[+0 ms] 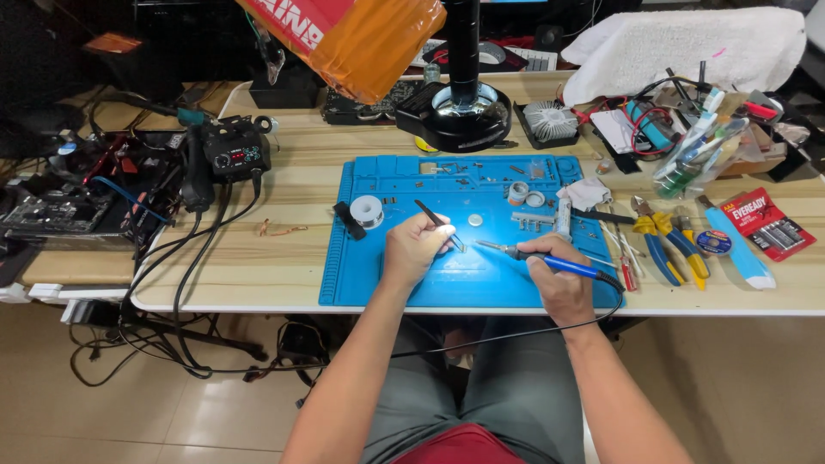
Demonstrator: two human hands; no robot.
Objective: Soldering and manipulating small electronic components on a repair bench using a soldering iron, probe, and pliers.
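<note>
Your left hand (416, 249) is pinched shut around thin black metal tweezers (436, 222), whose tips point down at the blue silicone work mat (378, 275) on the pale wooden table (258, 266). Your right hand (557, 275) is curled closed around the blue-handled soldering iron (550, 262), its metal tip aimed left, close to the tweezer tips. A small spool of solder wire (368, 210) sits on the mat's left part, and yellow-handled pliers (657, 236) lie just beside the mat's right edge.

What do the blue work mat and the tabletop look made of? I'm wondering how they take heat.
The blue mat looks like matte silicone or rubber: moulded compartments along its far edge, soft dull surface. The tabletop looks like pale wood or wood-look laminate, with visible grain lines and a white edge; which one, I cannot tell.
</note>
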